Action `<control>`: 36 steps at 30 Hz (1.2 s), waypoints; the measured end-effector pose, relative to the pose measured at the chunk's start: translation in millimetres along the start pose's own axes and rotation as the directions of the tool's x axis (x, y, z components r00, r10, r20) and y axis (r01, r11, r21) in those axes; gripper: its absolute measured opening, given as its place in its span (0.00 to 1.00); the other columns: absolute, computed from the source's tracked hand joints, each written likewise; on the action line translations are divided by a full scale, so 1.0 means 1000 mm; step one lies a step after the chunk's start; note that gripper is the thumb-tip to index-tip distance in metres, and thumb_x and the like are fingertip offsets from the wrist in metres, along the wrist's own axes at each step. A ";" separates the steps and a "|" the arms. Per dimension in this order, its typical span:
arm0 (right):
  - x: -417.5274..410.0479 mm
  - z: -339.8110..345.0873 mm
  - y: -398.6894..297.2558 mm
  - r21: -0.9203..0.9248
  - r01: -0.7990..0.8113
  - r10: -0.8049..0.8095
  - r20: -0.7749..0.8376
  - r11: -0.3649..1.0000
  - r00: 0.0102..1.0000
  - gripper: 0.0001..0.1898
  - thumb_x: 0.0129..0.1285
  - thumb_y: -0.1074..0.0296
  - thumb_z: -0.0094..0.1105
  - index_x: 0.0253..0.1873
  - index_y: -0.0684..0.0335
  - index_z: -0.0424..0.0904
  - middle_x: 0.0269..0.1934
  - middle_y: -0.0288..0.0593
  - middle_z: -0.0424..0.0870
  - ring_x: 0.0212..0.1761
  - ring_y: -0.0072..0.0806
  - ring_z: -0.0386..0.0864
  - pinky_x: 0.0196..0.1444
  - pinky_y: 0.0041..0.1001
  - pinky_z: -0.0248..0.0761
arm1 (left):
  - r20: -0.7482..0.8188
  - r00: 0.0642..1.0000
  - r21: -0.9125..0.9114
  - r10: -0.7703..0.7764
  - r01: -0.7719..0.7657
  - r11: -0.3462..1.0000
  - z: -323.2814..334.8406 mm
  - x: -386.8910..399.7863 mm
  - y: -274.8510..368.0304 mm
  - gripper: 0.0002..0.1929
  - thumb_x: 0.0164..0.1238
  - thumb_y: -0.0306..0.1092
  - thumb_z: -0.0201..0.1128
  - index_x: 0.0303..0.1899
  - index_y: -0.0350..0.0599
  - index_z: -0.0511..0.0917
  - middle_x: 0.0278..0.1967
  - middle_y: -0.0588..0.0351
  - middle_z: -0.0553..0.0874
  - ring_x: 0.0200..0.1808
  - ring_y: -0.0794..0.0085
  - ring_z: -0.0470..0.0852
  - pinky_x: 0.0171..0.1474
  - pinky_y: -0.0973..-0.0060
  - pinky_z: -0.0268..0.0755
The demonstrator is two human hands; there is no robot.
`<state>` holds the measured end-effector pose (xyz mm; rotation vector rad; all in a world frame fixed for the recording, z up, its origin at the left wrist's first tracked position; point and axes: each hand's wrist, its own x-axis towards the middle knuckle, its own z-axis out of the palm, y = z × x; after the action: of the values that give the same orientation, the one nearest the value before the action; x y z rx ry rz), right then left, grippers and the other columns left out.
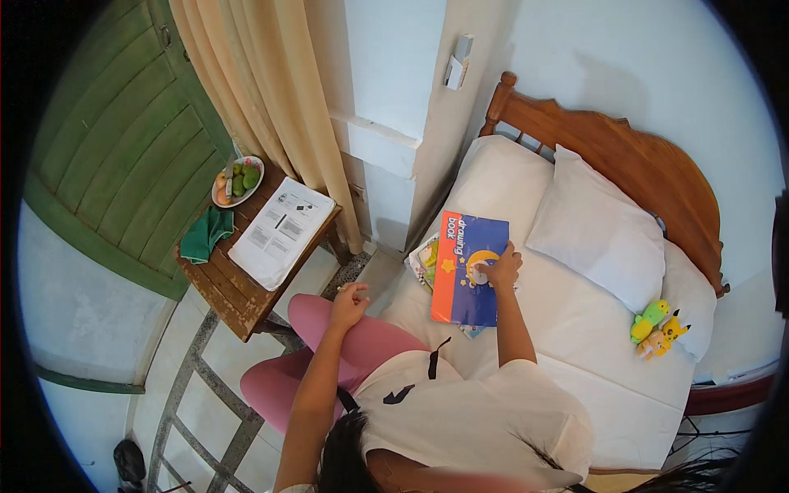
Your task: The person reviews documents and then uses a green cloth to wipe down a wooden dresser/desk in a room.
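My right hand (504, 268) grips the right side of a drawing book (459, 277), its thumb lying over the cover. That cover is blue and orange, with a moon and stars printed on it. Beneath the book, the edges of other colourful printed books (423, 264) stick out on the bed. My left hand (350, 306) rests near my raised knee, fingers partly curled. A tiny yellowish spot shows at its fingertips; whether it is a held object is too small to tell.
A worn wooden table (231, 299) holds an open printed book (283, 231), a green cloth (208, 235) and a fruit bowl (255, 192) with a knife (229, 179) across it. Pillows (601, 231) and small plush toys (656, 333) lie on the bed (592, 345) before a wooden headboard (616, 138).
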<state>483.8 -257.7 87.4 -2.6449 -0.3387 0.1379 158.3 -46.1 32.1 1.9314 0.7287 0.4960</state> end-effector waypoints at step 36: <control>0.020 -0.035 0.067 0.520 0.092 -0.270 0.276 0.849 0.923 0.19 0.56 0.84 0.54 0.50 0.59 0.86 0.37 0.43 0.88 0.38 0.28 0.84 0.40 0.27 0.75 | 0.439 0.894 -0.345 -0.085 0.255 0.903 0.097 -0.003 0.025 0.33 0.64 0.27 0.66 0.69 0.41 0.62 0.55 0.50 0.79 0.45 0.73 0.80 0.47 0.75 0.76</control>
<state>522.9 -325.3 86.2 -2.0509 -0.5828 0.5499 222.6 -120.1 12.2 1.5001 0.4720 0.0949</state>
